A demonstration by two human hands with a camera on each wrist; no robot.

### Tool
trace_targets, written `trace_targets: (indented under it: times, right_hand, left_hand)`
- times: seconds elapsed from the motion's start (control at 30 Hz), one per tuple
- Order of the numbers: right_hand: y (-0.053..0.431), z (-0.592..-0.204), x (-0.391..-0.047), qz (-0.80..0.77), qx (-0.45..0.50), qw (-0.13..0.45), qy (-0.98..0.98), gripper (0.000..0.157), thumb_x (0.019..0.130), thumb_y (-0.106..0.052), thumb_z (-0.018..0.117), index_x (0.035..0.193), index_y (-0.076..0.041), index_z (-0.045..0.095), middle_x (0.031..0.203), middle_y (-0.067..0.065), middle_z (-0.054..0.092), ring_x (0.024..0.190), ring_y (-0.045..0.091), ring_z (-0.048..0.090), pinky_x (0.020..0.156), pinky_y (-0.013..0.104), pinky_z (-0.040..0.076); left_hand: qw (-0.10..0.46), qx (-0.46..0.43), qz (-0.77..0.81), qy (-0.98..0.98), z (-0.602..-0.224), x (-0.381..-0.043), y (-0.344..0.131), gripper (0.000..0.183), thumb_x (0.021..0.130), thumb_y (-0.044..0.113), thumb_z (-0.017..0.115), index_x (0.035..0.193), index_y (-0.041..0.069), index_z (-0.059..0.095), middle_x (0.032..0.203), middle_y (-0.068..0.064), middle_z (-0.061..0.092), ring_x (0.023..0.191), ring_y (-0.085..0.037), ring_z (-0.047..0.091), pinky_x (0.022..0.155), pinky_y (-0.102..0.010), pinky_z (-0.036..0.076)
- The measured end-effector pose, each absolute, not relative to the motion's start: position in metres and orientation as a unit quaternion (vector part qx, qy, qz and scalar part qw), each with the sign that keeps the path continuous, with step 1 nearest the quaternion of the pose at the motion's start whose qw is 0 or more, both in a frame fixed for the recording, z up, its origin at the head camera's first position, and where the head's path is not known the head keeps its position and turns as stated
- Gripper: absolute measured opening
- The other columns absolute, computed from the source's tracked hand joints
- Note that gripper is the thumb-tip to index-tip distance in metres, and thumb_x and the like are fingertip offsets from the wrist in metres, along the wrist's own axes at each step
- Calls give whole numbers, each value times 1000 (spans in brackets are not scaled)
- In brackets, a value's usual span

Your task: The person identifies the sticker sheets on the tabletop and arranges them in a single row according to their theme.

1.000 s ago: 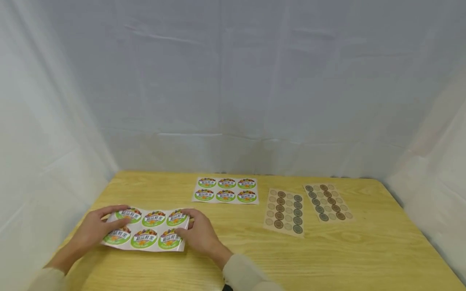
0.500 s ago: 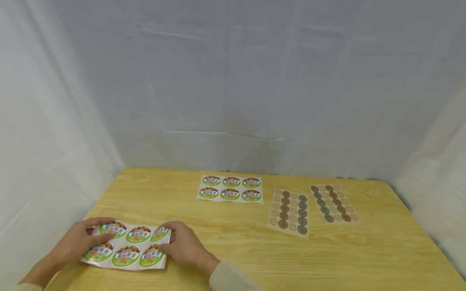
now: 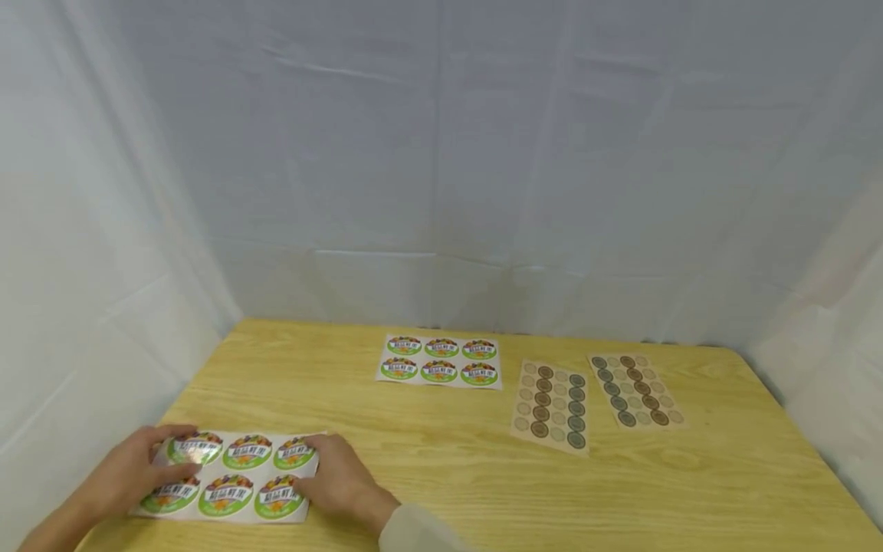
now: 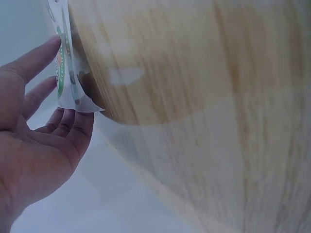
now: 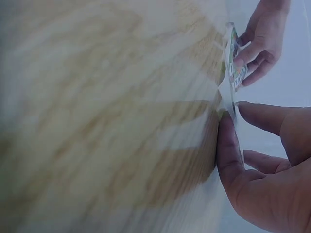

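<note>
A white sheet of round fruit stickers (image 3: 226, 469), green at the bottom and colourful at the top, lies low over the near left part of the table. My left hand (image 3: 127, 477) holds its left end, thumb and a finger on the printed face. In the left wrist view other fingertips (image 4: 82, 124) sit at the sheet's lower edge. The right end is held by my right hand (image 3: 343, 481). Seen from the right wrist, the sheet (image 5: 234, 73) stands edge-on, close to the wood, with fingers on both of its sides.
A matching fruit sticker sheet (image 3: 439, 362) lies flat toward the back of the wooden table (image 3: 441, 460). To its right are two tan sheets of small round stickers, one nearer (image 3: 550, 406) and one farther right (image 3: 638, 391). White sheeting (image 3: 441, 192) encloses the back and sides.
Both hands have brought the sticker sheet left and nearer the table's front, and it now looks flatter. The other sheets stay on the table; the head view has shifted slightly.
</note>
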State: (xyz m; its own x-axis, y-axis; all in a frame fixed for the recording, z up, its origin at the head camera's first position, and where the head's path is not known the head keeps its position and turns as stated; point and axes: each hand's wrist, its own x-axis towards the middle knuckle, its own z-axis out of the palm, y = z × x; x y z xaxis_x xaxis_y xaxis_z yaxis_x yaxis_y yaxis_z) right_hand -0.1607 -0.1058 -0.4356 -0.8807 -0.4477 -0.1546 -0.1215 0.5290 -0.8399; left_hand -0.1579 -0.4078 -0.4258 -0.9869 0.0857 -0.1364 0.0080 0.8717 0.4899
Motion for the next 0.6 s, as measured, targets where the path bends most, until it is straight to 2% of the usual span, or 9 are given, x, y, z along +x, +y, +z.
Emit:
trace_targets:
  times: [0.23, 0.5, 0.6]
  right_hand:
    - [-110, -431, -156, -410, -156, 163, 883, 57, 78, -16, 78, 131, -18, 56, 108, -2, 48, 82, 6, 50, 79, 21, 46]
    - [-115, -431, -153, -407, -135, 158, 889, 53, 75, -16, 80, 124, -18, 61, 107, -4, 45, 78, 7, 50, 71, 21, 46]
    - [-116, -431, -153, -405, -135, 159, 890, 53, 74, -16, 80, 124, -17, 61, 108, -4, 44, 77, 7, 50, 68, 21, 46]
  left_hand:
    - [61, 14, 232, 971, -423, -154, -407, 70, 81, 38, 75, 127, -10, 53, 101, -18, 55, 75, -19, 47, 62, -30, 39]
    - [91, -23, 275, 957, -424, -155, -410, 80, 78, 43, 77, 129, -11, 46, 103, -18, 59, 86, -24, 59, 64, -34, 46]
    - [93, -32, 282, 954, -426, -155, -411, 75, 77, 43, 78, 124, -9, 51, 95, -11, 59, 79, -21, 57, 61, -31, 45]
